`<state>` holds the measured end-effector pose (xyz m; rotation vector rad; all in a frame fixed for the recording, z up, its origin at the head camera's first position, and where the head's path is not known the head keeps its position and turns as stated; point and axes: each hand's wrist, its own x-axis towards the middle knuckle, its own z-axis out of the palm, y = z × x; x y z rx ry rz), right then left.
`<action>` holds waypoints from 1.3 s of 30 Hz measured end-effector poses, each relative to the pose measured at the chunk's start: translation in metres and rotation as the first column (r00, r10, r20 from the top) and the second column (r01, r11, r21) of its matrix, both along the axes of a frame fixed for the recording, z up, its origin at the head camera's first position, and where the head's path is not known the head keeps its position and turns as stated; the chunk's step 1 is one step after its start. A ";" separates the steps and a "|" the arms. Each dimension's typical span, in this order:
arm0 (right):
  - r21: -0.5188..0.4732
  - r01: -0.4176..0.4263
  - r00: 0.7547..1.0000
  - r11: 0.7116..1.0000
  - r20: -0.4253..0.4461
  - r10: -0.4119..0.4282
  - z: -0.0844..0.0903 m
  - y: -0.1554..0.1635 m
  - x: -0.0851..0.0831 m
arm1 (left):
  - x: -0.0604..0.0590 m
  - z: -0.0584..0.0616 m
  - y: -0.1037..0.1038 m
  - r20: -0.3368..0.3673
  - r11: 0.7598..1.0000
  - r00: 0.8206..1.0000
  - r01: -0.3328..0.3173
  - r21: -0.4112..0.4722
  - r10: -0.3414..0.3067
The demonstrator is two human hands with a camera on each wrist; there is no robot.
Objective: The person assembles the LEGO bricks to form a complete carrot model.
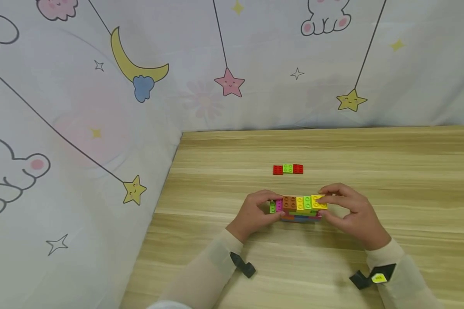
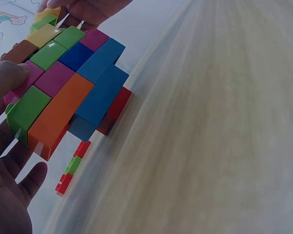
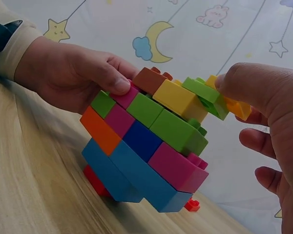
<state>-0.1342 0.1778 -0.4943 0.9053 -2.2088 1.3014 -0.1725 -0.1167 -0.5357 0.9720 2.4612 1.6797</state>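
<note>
On the wooden table (image 1: 390, 171), near the person's edge, stands a block wall (image 1: 298, 209) of many colours, held at both ends. The left hand (image 1: 255, 214) clamps the left end, its thumb (image 3: 118, 84) pressed against a pink brick near the top and the other fingers curled round the far side; this grip seems meant to steady the wall so it does not tip or slide. The right hand (image 1: 352, 214) is at the right end, thumb and forefinger pinching a yellow brick (image 1: 319, 201) on the top row, as if pressing it down onto the studs below. The wrist views show the wall several rows high, red at the bottom, then blue and orange, then pink, green and yellow, with the bricks staggered like masonry, which likely keeps the rows locked together.

Farther off on the table, well apart from the hands, lies a short strip (image 1: 288, 169) of two red bricks with a green one between them. A cloth backdrop (image 1: 100, 107) printed with moons, stars and rabbits hangs behind and to the left. No brand, label or readable writing shows on anything; a small yellow tag (image 1: 378, 278) on the right wrist is too small to read.
</note>
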 end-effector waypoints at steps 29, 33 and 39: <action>0.081 0.091 0.969 0.993 0.221 -0.107 -0.014 -0.001 0.003 | -0.078 -0.008 -0.023 0.115 0.981 0.975 -0.183 -0.061 0.189; 0.076 0.086 0.969 0.993 0.226 -0.101 -0.014 -0.001 0.003 | -0.097 -0.011 -0.020 0.126 0.970 0.969 -0.196 -0.147 0.215; 0.073 0.084 0.968 0.994 0.229 -0.099 -0.013 0.000 0.003 | -0.114 -0.011 -0.008 0.118 0.952 0.975 -0.154 -0.263 0.190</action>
